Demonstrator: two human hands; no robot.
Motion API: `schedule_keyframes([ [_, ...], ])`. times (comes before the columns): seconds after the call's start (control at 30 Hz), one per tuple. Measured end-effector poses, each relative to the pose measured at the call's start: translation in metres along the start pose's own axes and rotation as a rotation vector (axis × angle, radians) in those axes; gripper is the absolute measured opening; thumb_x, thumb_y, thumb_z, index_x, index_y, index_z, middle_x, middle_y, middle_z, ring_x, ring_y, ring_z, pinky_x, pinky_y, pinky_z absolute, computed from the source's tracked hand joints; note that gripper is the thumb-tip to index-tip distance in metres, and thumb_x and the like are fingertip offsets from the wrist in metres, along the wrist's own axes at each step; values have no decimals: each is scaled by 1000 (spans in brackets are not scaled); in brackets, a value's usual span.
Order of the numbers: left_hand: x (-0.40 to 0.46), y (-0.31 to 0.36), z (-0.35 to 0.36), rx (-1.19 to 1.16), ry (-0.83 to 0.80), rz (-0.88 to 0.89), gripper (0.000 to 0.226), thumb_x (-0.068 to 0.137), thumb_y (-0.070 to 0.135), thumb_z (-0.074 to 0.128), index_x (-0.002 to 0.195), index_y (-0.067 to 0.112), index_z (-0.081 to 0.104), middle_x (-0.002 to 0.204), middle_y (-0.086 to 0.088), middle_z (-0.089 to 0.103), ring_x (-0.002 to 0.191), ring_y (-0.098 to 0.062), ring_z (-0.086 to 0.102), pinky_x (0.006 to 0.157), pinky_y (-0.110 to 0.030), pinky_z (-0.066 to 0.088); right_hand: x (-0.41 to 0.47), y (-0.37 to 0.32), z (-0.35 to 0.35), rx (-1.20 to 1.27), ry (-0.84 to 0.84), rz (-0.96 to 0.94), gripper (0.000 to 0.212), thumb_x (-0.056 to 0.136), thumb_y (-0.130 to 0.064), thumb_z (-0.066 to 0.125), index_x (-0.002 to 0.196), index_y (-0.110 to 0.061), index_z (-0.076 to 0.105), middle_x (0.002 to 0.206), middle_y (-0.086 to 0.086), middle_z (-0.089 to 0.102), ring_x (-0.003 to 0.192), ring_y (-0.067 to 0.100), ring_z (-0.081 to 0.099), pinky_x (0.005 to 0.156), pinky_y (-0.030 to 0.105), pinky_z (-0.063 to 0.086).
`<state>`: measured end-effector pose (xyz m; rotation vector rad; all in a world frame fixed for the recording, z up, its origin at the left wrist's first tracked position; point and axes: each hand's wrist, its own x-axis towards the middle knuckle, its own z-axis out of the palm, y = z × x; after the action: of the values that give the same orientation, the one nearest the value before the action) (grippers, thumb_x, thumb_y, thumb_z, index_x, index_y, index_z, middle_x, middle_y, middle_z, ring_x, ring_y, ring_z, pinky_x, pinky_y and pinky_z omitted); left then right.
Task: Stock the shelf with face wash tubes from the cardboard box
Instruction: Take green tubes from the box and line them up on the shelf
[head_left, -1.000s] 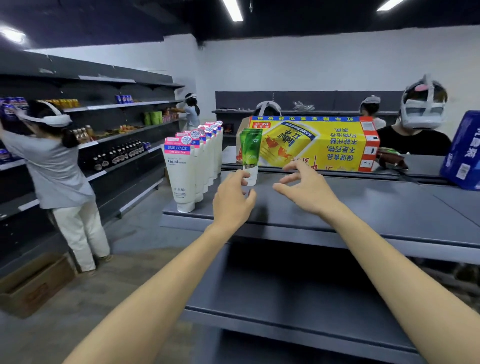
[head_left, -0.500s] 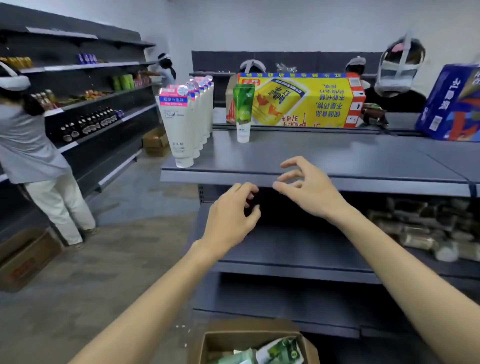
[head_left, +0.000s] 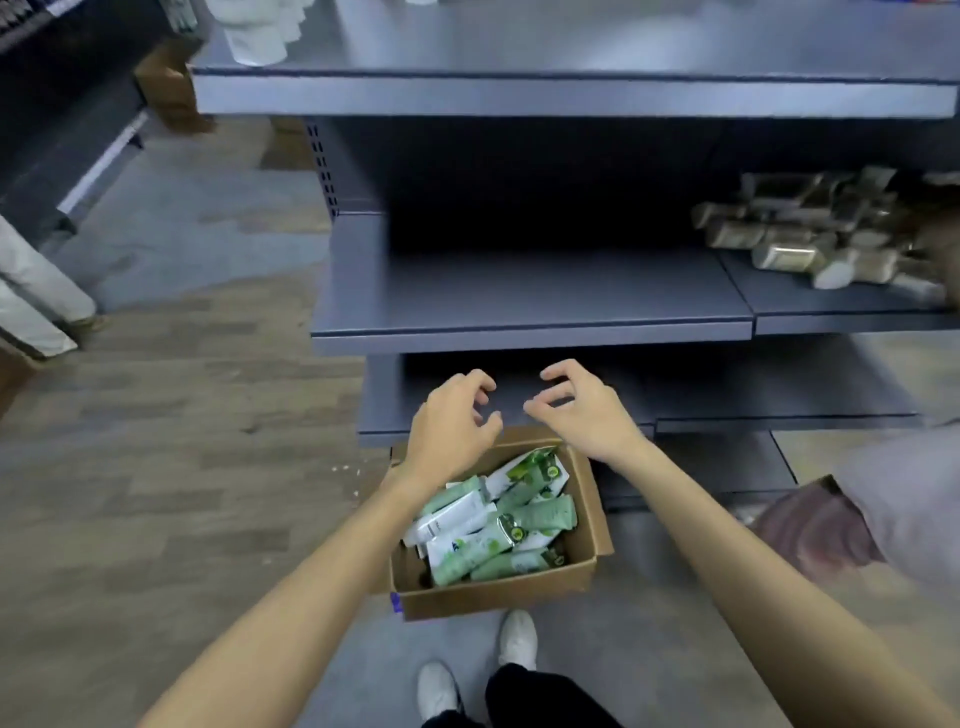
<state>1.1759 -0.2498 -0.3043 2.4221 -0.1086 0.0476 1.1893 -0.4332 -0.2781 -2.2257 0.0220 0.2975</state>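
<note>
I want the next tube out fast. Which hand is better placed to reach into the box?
Left, probably. The left hand hangs over the box rim, above the tubes; the right hand is past its far edge.

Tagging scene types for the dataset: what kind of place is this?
Most likely a retail store aisle mid-restock: grey metal gondola shelving, a cardboard box of green face wash tubes on the floor, and packaged goods piled on a neighbouring shelf.

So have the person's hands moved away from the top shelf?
Yes. Both hands, left and right, dropped from the top shelf towards the cardboard box.
</note>
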Motion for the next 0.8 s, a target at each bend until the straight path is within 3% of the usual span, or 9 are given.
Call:
schedule_keyframes([
  [0.23,-31,-52,51,64,-219,-131,31,83,22,69,112,19,60,100,3,65,83,-19,65,77,-38,54,-9,71,53,7,-87,180,40,85,-39,71,118,-23,54,92,-14,70,101,17,64,89,35,50],
  [0.43,-52,-96,105,76,-453,-323,30,80,23,71,109,24,60,104,4,66,91,-22,66,81,-38,54,-11,121,88,38,-177,375,41,89,-32,70,123,-16,54,103,-2,69,105,19,63,79,25,43],
  [0.53,-51,-114,133,79,-563,-397,34,81,22,71,113,19,61,110,-2,67,101,-24,64,82,-30,49,-12,141,100,1,-213,414,43,89,-33,71,125,-14,55,110,1,69,108,21,63,84,26,46],
  [0.7,-44,-146,181,190,-729,-438,54,80,22,73,129,14,53,129,-12,59,120,-30,55,96,-36,47,-6,171,124,-41,-238,442,45,90,-34,69,129,-17,51,115,2,69,104,18,62,81,23,45],
  [0.8,-51,-159,199,220,-738,-458,57,79,23,75,129,12,50,134,-13,53,125,-30,52,99,-35,45,-8,185,134,-72,-245,440,43,90,-33,68,127,-19,52,115,0,69,103,17,63,80,23,46],
])
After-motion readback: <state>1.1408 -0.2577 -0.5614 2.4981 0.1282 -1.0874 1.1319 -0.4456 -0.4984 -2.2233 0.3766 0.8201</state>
